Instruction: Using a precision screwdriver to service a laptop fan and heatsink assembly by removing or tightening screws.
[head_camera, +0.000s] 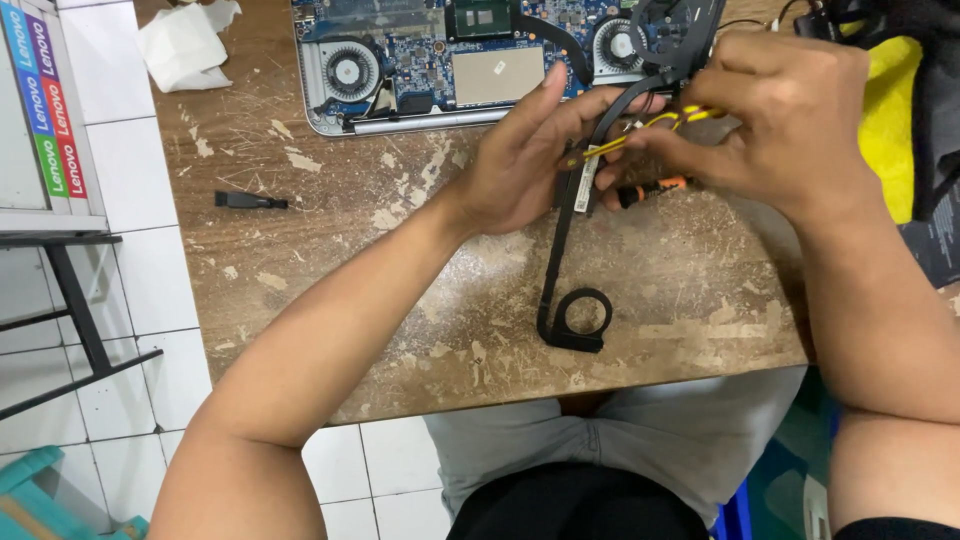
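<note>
My left hand (525, 150) and my right hand (780, 115) meet above a worn wooden table (400, 300). Both grip a long black flat part (560, 250) that ends in a ring (580, 318) resting on the table. Yellow wires (640, 128) run between my fingers. A screwdriver with an orange and black handle (650, 188) sticks out under my right hand. Behind my hands lies an opened laptop base (440, 60) with a blue circuit board and two fans.
A small black tool (250, 201) lies on the table's left part. A crumpled white tissue (185, 45) sits at the far left corner. A yellow cloth (890, 120) is at the right edge. White floor tiles and a black metal frame (70, 300) are to the left.
</note>
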